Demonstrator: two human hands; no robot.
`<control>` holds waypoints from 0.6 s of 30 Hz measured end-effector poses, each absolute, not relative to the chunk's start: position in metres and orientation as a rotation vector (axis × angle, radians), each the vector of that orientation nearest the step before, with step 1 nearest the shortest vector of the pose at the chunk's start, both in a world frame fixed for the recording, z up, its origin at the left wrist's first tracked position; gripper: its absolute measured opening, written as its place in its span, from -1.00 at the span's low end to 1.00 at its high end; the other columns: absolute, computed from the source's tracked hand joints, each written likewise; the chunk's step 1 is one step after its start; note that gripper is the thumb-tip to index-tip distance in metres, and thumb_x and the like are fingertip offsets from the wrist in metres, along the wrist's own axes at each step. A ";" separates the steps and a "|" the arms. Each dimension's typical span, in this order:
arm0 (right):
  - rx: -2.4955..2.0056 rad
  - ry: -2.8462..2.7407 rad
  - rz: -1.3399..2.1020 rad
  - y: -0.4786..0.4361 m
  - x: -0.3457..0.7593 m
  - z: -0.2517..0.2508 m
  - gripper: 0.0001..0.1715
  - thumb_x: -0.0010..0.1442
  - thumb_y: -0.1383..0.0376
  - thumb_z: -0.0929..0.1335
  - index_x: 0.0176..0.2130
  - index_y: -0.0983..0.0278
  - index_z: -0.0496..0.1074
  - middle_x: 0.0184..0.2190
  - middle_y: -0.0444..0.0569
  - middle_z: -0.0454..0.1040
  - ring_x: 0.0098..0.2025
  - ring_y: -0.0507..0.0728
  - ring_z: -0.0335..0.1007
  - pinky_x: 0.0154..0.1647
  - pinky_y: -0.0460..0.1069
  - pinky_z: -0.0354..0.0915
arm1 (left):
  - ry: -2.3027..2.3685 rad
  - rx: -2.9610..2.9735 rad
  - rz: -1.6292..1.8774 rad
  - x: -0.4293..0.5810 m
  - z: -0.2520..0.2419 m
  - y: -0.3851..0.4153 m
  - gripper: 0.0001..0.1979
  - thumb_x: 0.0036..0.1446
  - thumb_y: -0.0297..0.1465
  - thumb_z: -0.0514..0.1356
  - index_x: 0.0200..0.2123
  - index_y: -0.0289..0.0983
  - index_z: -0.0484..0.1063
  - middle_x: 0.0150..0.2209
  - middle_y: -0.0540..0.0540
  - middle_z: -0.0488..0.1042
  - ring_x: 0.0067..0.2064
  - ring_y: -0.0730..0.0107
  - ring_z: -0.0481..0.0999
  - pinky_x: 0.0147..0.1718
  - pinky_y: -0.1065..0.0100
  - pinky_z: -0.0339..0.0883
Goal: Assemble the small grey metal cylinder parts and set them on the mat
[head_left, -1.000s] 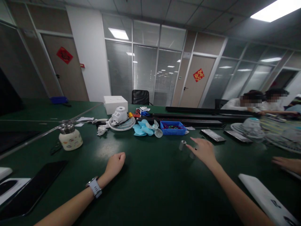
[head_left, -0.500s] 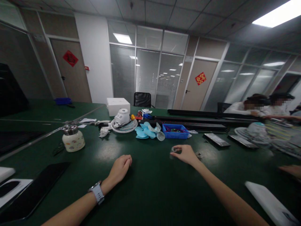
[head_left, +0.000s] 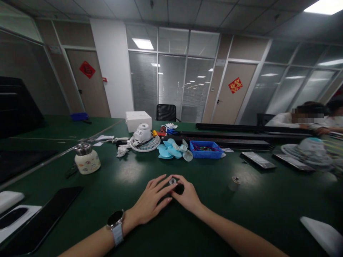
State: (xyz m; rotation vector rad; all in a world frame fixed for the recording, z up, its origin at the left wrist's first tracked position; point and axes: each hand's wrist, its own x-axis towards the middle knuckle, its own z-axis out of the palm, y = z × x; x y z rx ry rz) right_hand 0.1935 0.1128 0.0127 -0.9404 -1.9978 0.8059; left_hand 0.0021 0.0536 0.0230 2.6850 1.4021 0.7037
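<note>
My right hand (head_left: pixel 187 196) pinches a small round translucent plastic part (head_left: pixel 172 181) between thumb and fingers, just above the green table (head_left: pixel 209 235). My left hand (head_left: pixel 152 200), with a watch on its wrist, reaches in from the other side with its fingers stretched out and apart. Its fingertips overlap the plastic part in view; whether they touch it I cannot tell. A small metal cylinder, like a little motor (head_left: pixel 234 183), stands on the table to the right of my right hand.
Beyond my hands lie light-blue fan blades (head_left: pixel 171 148), a white fan head with its grille (head_left: pixel 144 142) and a blue bin (head_left: pixel 205 150) of small parts. A cream jar (head_left: pixel 87 162) and a dark slab (head_left: pixel 45 217) are at left. People sit at far right.
My right hand has moved left with the plastic part, away from the metal cylinder. My left hand has moved right to meet it, its fingers going from curled to stretched out.
</note>
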 end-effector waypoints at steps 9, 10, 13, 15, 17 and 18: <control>-0.913 -2.022 0.797 0.117 0.195 0.011 -0.70 0.00 0.34 0.41 -0.18 0.26 0.45 -0.19 -0.03 0.52 -0.15 0.15 0.43 -0.10 0.03 0.32 | 1.363 2.605 0.832 0.014 0.026 0.068 -0.51 0.32 -0.34 -0.04 0.29 0.01 0.03 0.30 0.01 0.14 0.30 0.15 0.03 0.17 -0.06 0.11; -0.917 -2.022 0.779 0.118 0.194 0.009 -0.71 0.00 0.34 0.41 -0.20 0.27 0.45 -0.21 -0.02 0.52 -0.17 0.14 0.43 -0.11 0.03 0.32 | 1.362 2.598 0.850 0.015 0.026 0.069 -0.52 0.33 -0.36 -0.05 0.28 0.01 0.05 0.28 0.01 0.17 0.30 0.16 0.05 0.17 -0.06 0.11; -0.922 -2.031 0.758 0.119 0.194 0.006 -0.75 0.01 0.32 0.41 -0.22 0.28 0.45 -0.24 -0.02 0.52 -0.20 0.13 0.42 -0.14 0.02 0.31 | 1.370 2.554 0.891 0.016 0.027 0.069 -0.54 0.33 -0.38 -0.05 0.26 0.02 0.10 0.25 0.04 0.24 0.29 0.18 0.07 0.15 -0.06 0.12; -0.915 -2.038 0.765 0.119 0.194 0.006 -0.73 0.03 0.30 0.41 -0.20 0.27 0.45 -0.22 -0.02 0.51 -0.18 0.12 0.42 -0.12 0.02 0.31 | 1.369 2.522 0.912 0.017 0.030 0.068 -0.55 0.33 -0.38 -0.05 0.25 0.02 0.12 0.25 0.04 0.25 0.29 0.20 0.08 0.15 -0.06 0.12; -0.910 -2.044 0.773 0.119 0.194 0.007 -0.70 0.04 0.26 0.41 -0.17 0.25 0.46 -0.20 -0.03 0.51 -0.16 0.12 0.41 -0.09 0.02 0.29 | 1.370 2.496 0.940 0.016 0.034 0.068 -0.56 0.33 -0.38 -0.04 0.24 0.01 0.15 0.25 0.04 0.24 0.29 0.21 0.08 0.17 -0.05 0.11; -0.915 -2.048 0.774 0.118 0.195 0.008 -0.68 0.05 0.24 0.42 -0.15 0.24 0.46 -0.19 -0.04 0.51 -0.15 0.12 0.41 -0.09 0.02 0.29 | 1.379 2.480 0.958 0.014 0.035 0.067 -0.57 0.33 -0.37 -0.04 0.23 0.00 0.17 0.25 0.04 0.23 0.29 0.22 0.08 0.17 -0.04 0.10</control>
